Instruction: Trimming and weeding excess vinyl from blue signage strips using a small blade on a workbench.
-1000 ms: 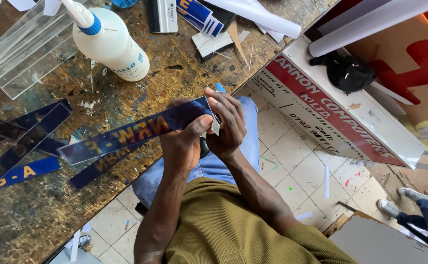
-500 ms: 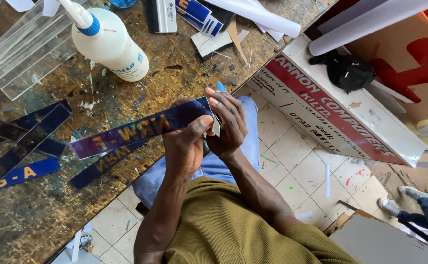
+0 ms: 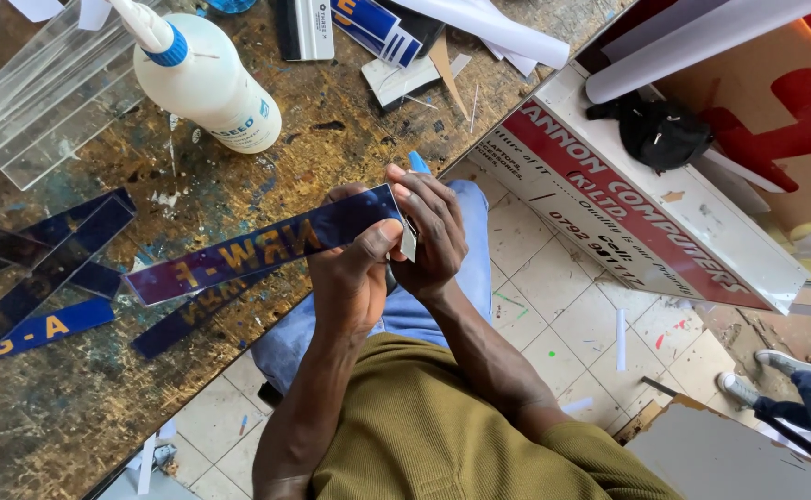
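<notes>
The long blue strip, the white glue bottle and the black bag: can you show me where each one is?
long blue strip [image 3: 257, 248], head view, on the middle of the strip, among its gold letters.
white glue bottle [image 3: 211, 88], head view, on the bottle's round body.
black bag [image 3: 660, 132], head view, on the middle of the bag.

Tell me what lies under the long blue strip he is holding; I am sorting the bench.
Under the blue strip lie the worn workbench and another dark strip. Its right end is covered by the left hand and right hand.
</notes>
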